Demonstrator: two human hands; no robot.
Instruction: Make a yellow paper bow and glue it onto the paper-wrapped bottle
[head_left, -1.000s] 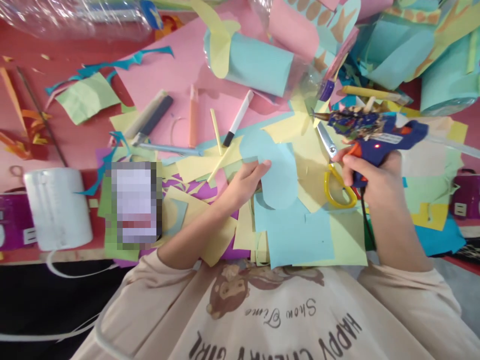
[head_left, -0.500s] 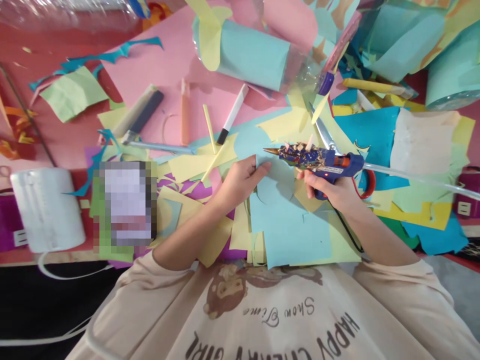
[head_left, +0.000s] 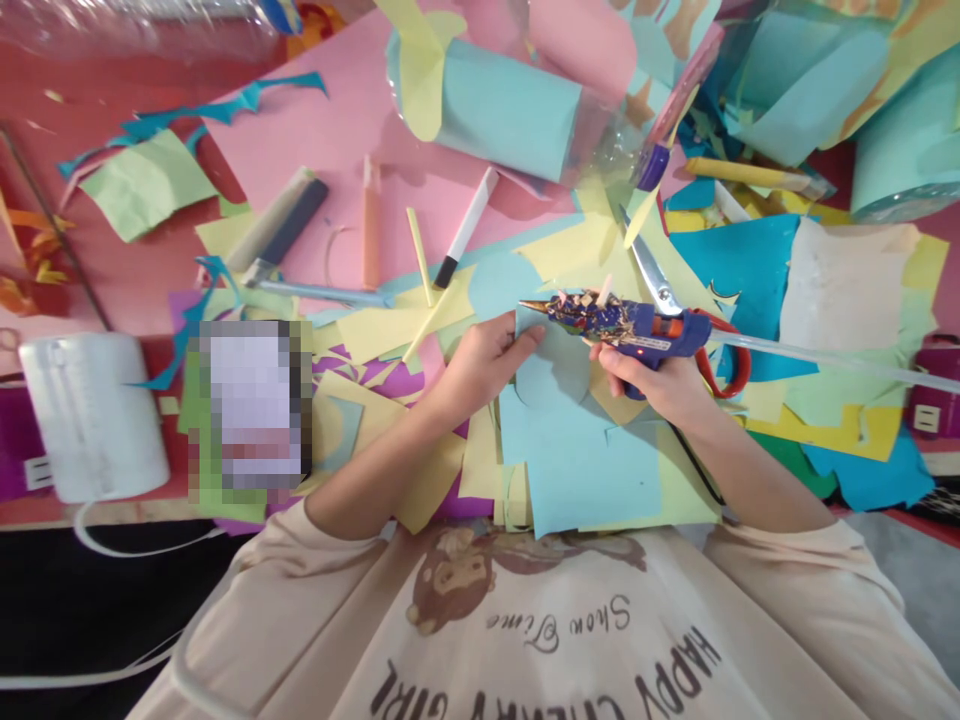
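Note:
My right hand (head_left: pixel 646 378) is closed around the grip of a blue glue gun (head_left: pixel 637 330), its metal nozzle pointing left and its front crusted with scraps. A clear glue stick (head_left: pixel 817 358) sticks out of its back. The nozzle is at the upper edge of a light blue paper piece (head_left: pixel 551 365); whether it touches is unclear. My left hand (head_left: pixel 499 350) pinches that piece between thumb and fingers at its left edge. Below lies a larger light blue sheet (head_left: pixel 592 475). Scissors with red handles (head_left: pixel 739 360) lie partly behind the gun.
A bottle wrapped in light blue paper (head_left: pixel 510 110) lies at the back. Several markers, among them a white one (head_left: pixel 469 225), and an orange one (head_left: pixel 370 235), lie on pink paper. On the left are a white device (head_left: pixel 94 420) with a cable and a blurred-out phone-like object (head_left: pixel 259 410).
My right hand has moved the glue gun slightly left and a little down, bringing its nozzle along the paper's top edge. My left hand has barely moved.

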